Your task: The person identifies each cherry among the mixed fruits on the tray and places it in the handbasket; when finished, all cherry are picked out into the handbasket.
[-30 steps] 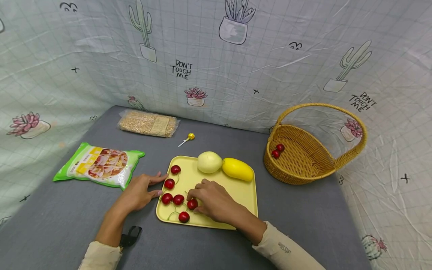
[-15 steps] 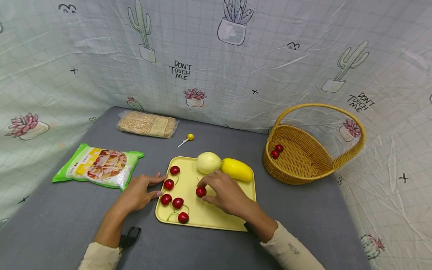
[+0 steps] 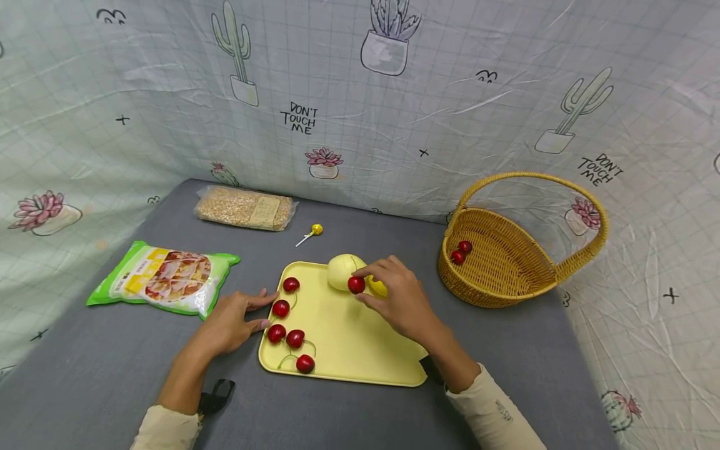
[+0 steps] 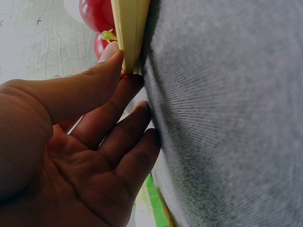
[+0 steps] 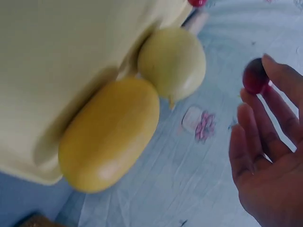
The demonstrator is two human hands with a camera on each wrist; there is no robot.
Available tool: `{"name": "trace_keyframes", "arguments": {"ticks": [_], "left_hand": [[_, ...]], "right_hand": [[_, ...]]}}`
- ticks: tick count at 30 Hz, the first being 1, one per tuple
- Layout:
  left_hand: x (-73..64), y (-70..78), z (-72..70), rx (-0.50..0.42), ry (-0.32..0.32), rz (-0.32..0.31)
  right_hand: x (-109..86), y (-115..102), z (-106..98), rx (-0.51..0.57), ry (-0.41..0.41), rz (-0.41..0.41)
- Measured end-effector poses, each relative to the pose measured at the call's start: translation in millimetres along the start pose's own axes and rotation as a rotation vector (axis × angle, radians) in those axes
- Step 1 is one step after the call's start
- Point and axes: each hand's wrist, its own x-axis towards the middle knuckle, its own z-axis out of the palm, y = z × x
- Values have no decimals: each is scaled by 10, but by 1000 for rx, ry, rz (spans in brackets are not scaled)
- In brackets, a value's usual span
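Note:
My right hand [image 3: 400, 299] pinches a red cherry [image 3: 356, 285] between thumb and fingertips, raised over the far side of the yellow tray [image 3: 360, 350]. In the right wrist view that cherry [image 5: 255, 75] shows at the fingertips. Behind it lie a pale yellow round fruit [image 3: 340, 270] and a yellow oblong fruit [image 5: 111, 135], partly hidden by the hand in the head view. My left hand [image 3: 227, 322] touches the tray's left edge with thumb and forefinger, its fingers extended in the left wrist view. Several stemmed cherries [image 3: 295, 339] lie along the tray's left side.
A wicker basket [image 3: 506, 275] with a tall handle stands at the right, two cherries [image 3: 461, 251] inside. A green-and-white food bag [image 3: 174, 278] lies at the left. Farther back are a clear bag of grain [image 3: 236, 207] and a yellow lollipop [image 3: 316, 230].
My right hand has lifted one cherry from the group at the tray's front left and carried it up, back and to the right. The left hand has stayed at the tray's edge.

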Motion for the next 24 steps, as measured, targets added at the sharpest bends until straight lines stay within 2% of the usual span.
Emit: {"name": "trace_keyframes", "arguments": {"ticks": [10,16,24], "left_hand": [[-7,-8,3,-8,14,5],[-2,-11,0,-5,10,7],[1,-17,3,-9,0,4]], "right_hand": [[59,359,-220,8,316,-10],[54,589,-330,9,478,58],[6,876,-428,34,633,169]]}}
